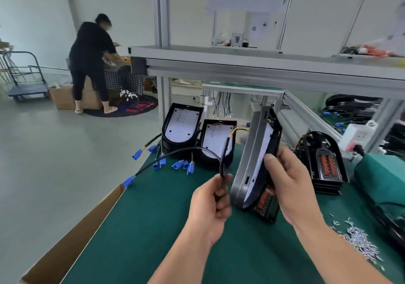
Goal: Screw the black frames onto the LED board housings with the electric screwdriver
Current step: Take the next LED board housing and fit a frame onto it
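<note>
Black LED housing [258, 161] – white board, tilted, edge-on

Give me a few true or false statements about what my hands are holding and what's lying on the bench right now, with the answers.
1. The right hand grips an LED board housing that is tipped up on its edge. True.
2. The left hand holds the electric screwdriver. False: it grips a black cable, and neither hand has a screwdriver.
3. A pile of loose screws lies on the green mat towards the right. True.
4. The cable connectors near the mat's left edge are red. False: they are blue.
</note>
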The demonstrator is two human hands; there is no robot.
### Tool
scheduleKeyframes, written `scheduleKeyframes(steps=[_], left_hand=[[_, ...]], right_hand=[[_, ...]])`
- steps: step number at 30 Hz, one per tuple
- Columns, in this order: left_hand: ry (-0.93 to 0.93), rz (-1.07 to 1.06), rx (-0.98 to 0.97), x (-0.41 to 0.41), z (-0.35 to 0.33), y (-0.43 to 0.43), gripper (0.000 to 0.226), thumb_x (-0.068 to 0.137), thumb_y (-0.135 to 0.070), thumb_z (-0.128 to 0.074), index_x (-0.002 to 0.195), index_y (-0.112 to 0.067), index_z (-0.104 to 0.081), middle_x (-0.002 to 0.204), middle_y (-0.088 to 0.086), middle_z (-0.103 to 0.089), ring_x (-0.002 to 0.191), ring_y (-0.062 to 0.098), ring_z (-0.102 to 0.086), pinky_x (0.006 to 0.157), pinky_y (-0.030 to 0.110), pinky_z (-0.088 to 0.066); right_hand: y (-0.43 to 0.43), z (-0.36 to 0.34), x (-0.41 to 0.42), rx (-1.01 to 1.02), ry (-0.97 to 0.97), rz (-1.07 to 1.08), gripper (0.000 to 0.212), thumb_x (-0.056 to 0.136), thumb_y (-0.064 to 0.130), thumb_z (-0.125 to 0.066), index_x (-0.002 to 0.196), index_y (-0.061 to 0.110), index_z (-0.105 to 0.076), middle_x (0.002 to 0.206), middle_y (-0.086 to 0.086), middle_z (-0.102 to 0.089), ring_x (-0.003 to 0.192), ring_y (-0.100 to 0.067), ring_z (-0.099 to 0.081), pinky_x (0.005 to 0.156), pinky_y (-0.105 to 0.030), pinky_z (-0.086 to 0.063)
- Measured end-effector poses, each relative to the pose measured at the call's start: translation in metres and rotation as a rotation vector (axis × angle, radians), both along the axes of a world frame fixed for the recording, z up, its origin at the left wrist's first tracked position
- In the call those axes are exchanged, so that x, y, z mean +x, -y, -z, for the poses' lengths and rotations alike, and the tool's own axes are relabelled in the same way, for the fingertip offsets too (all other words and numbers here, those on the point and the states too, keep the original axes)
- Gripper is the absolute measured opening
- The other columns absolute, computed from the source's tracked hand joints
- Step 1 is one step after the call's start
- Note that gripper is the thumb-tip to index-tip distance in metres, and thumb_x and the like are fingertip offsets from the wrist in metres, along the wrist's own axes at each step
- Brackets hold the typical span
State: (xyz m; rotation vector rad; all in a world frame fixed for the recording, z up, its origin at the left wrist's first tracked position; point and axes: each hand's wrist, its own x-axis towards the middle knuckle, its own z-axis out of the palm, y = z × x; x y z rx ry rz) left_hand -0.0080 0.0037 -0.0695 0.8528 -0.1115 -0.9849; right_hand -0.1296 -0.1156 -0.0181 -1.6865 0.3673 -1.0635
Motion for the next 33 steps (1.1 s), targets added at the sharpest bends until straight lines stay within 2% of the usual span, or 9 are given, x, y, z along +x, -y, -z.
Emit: scheduleKeyframes(steps=[4,8,11,13,15,18,20,28,33], left_hand=[[-0.054,0.086,-0.072,-0.003,-0.001,-0.003,0.022,0.098,-0.038,-0.067,0.095,-0.017,-0.069,0.066,-0.010,-0.035,0.043,0.004,-0.027,0.032,0.019,-0.020],[-0.108,0.047,-0.147,0.004,-0.001,-0.006,0.025,0.090,-0.041,-0.071,0.090,-0.019,-0.061,0.066,-0.010,-0.034,0.043,0.003,-0.028,0.033,0.017,-0.018],[-0.118,0.029,-0.179,0.007,-0.002,-0.007,0.025,0.091,-0.040,-0.072,0.093,-0.018,-0.060,0.066,-0.010,-0.034,0.042,0.003,-0.029,0.034,0.018,-0.017],[-0.113,0.015,-0.176,0.008,-0.003,-0.007,0.025,0.093,-0.040,-0.071,0.098,-0.016,-0.062,0.065,-0.009,-0.034,0.042,0.003,-0.029,0.034,0.018,-0.016],[-0.077,-0.037,-0.158,0.008,-0.005,-0.008,0.024,0.100,-0.038,-0.067,0.103,-0.014,-0.064,0.066,-0.009,-0.035,0.043,0.004,-0.028,0.035,0.018,-0.017],[0.174,-0.181,-0.023,0.012,-0.003,-0.009,0.020,0.103,-0.025,-0.065,0.108,-0.005,-0.068,0.067,-0.005,-0.036,0.048,0.009,-0.025,0.038,0.021,-0.017],[0.358,-0.195,0.056,0.007,-0.004,-0.009,0.018,0.096,-0.020,-0.071,0.102,-0.003,-0.070,0.068,-0.002,-0.036,0.052,0.012,-0.022,0.040,0.023,-0.017],[0.608,0.554,0.294,-0.026,-0.014,-0.014,0.011,0.084,-0.026,-0.070,0.080,-0.017,-0.072,0.066,-0.004,-0.034,0.052,0.011,-0.022,0.044,0.019,-0.013],[0.843,0.774,0.496,-0.034,-0.017,-0.020,0.053,0.102,-0.049,-0.060,0.059,-0.024,-0.045,0.055,-0.007,-0.034,0.045,0.010,-0.023,0.044,0.020,-0.015]], right_hand=[[-0.009,0.016,-0.047,0.115,0.016,0.055,0.021,0.108,0.017,-0.057,0.089,0.007,-0.055,0.066,-0.008,-0.047,0.053,-0.017,-0.039,0.044,-0.025,-0.031],[-0.020,0.025,-0.089,0.236,0.033,0.084,0.023,0.106,0.013,-0.057,0.084,0.010,-0.061,0.063,-0.011,-0.050,0.048,-0.019,-0.038,0.044,-0.022,-0.031],[-0.029,0.034,-0.118,0.355,0.067,0.112,0.037,0.107,0.009,-0.053,0.083,0.024,-0.076,0.066,-0.006,-0.066,0.051,-0.024,-0.057,0.047,-0.035,-0.045],[-0.039,0.029,-0.133,0.387,0.052,0.129,0.018,0.099,0.025,-0.066,0.088,0.022,-0.079,0.068,0.001,-0.072,0.054,-0.014,-0.067,0.048,-0.040,-0.053],[-0.042,0.031,-0.150,0.449,0.113,0.156,0.036,0.073,0.043,-0.083,0.081,0.009,-0.076,0.061,0.000,-0.066,0.047,-0.009,-0.061,0.045,-0.029,-0.051],[-0.045,0.037,-0.169,0.455,0.100,0.226,0.012,0.096,-0.003,-0.068,0.084,-0.002,-0.067,0.060,0.003,-0.065,0.046,-0.005,-0.058,0.045,-0.014,-0.047],[-0.051,0.042,-0.175,0.592,0.074,0.234,0.013,0.101,-0.005,-0.057,0.089,-0.004,-0.062,0.060,-0.008,-0.062,0.041,-0.013,-0.055,0.040,-0.018,-0.045],[-0.071,0.046,-0.168,0.795,-0.103,0.171,0.014,0.093,-0.010,-0.062,0.103,-0.007,-0.054,0.070,-0.023,-0.050,0.028,-0.022,-0.038,0.032,-0.021,-0.034],[-0.086,0.042,-0.163,0.926,-0.155,0.132,0.050,0.067,0.013,-0.082,0.105,-0.001,-0.052,0.062,-0.028,-0.055,0.034,-0.027,-0.047,0.033,-0.028,-0.041]])
